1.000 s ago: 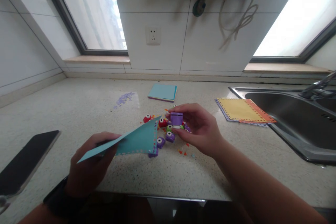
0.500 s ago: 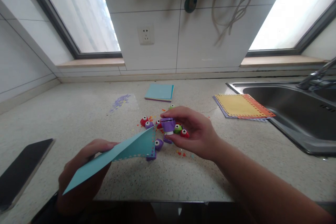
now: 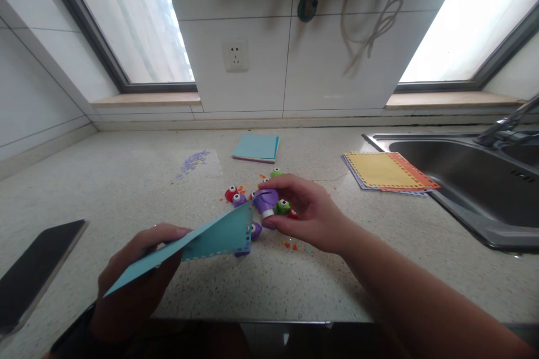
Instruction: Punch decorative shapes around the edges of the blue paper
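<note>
Between the thumb and fingers of my left hand (image 3: 145, 258) is a light blue sheet (image 3: 214, 235), curved, with small punched holes along its edges. My right hand (image 3: 309, 210) pinches a purple and white craft punch (image 3: 266, 202), tilted, close to the sheet's upper right corner. Whether the punch touches the sheet is unclear. Around and below my right hand lie several small punches with eyes: a red one (image 3: 231, 193), a purple one (image 3: 239, 200), another purple one (image 3: 255, 230) and green ones (image 3: 277, 172). Some are partly hidden by the hand.
A stack of blue paper (image 3: 256, 147) lies at the back centre. Yellow and orange punched sheets (image 3: 385, 170) lie beside the steel sink (image 3: 455, 168) on the right. Purple paper bits (image 3: 193, 163) are at the back left. A dark flat object (image 3: 37, 269) lies at the far left.
My right hand has moved slightly left and the purple punch has tilted, its white end now pointing down and to the right. The sheet in my left hand has shifted slightly.
</note>
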Demonstrator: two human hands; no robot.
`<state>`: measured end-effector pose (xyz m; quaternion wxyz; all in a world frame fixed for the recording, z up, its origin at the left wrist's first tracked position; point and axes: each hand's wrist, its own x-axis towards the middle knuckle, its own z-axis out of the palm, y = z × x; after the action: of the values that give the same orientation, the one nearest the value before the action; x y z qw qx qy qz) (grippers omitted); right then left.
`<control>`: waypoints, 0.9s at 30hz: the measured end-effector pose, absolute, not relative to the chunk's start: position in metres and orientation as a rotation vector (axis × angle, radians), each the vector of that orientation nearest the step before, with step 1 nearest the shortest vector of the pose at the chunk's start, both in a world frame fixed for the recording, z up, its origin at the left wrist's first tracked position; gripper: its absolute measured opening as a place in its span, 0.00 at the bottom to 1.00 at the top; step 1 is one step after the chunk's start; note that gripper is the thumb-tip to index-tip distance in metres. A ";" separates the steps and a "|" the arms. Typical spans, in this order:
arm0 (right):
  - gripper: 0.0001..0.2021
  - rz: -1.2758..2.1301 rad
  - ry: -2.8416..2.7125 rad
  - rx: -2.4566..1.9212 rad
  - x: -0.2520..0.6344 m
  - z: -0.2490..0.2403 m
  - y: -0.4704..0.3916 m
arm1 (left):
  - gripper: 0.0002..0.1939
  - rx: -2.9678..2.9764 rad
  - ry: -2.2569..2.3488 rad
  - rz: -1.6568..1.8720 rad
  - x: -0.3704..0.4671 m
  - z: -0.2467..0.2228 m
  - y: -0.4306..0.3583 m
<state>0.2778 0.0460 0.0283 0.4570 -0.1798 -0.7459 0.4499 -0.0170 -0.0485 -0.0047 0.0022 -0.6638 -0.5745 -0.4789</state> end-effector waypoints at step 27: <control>0.12 1.927 -1.349 -0.656 0.264 0.019 0.053 | 0.16 -2.016 -2.743 -2.059 -0.010 -0.009 -0.039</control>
<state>0.2643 0.0528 0.0188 0.3428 -0.2525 -0.5189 0.7413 -0.0100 -0.0394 -0.0089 -0.4062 -0.4630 -0.6300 -0.4730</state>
